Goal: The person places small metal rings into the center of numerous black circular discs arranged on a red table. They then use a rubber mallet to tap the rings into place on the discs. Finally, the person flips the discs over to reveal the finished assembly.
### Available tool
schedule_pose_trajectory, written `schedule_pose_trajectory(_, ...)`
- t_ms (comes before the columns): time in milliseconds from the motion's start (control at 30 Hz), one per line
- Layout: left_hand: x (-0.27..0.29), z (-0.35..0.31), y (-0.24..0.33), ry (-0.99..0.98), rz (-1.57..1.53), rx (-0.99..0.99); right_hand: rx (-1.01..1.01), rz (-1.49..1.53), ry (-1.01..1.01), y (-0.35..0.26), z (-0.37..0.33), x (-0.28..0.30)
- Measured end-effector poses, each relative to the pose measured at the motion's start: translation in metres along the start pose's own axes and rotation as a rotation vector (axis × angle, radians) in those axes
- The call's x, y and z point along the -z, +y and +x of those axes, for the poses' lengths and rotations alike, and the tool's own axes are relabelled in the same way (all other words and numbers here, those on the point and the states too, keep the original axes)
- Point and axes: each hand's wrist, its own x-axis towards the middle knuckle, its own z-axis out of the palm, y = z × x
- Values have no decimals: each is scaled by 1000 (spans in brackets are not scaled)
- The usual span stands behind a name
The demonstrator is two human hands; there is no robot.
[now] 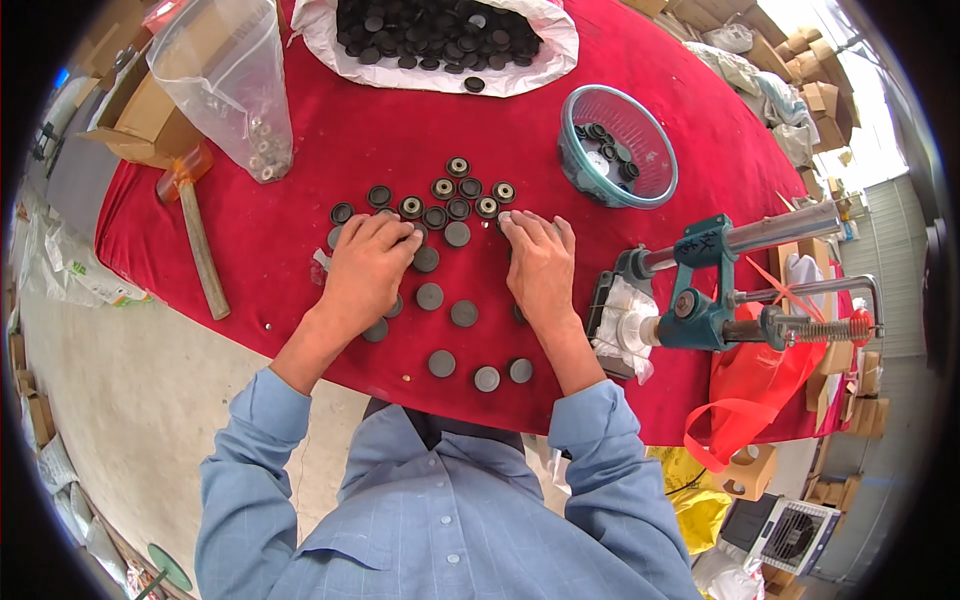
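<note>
My left hand (pixel 372 262) is closed, with its curled fingertips down among round dark caps on the red cloth. A cap (pixel 420 232) shows partly beside those fingertips. To the right, my right hand (pixel 542 262) has its fingers bent and drawn together at the edge of the same group. What either hand grips is hidden under the fingers. Between and beyond the hands lie open-side-up black caps (pixel 435 217), some holding metal rings with a centre hole (pixel 443 188). Nearer me, several flat grey caps (pixel 463 313) are spread loosely.
A white sack (pixel 555 55) of black caps lies at the back. A teal basket (pixel 650 190) holds more. At right stands a green hand press (pixel 700 290), with a red bag (pixel 765 375) beyond it. A mallet (pixel 203 250) and a clear plastic bag of metal parts (pixel 225 95) are left.
</note>
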Motion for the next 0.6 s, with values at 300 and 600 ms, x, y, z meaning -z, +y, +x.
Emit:
schedule_pose_trajectory(300,14,35,-60,80,-122,347,62,-248,-113,-14,-7,10)
schedule_pose_trajectory(600,6,43,-65,-51,-367,486,-197,282,-115,-18,38,22)
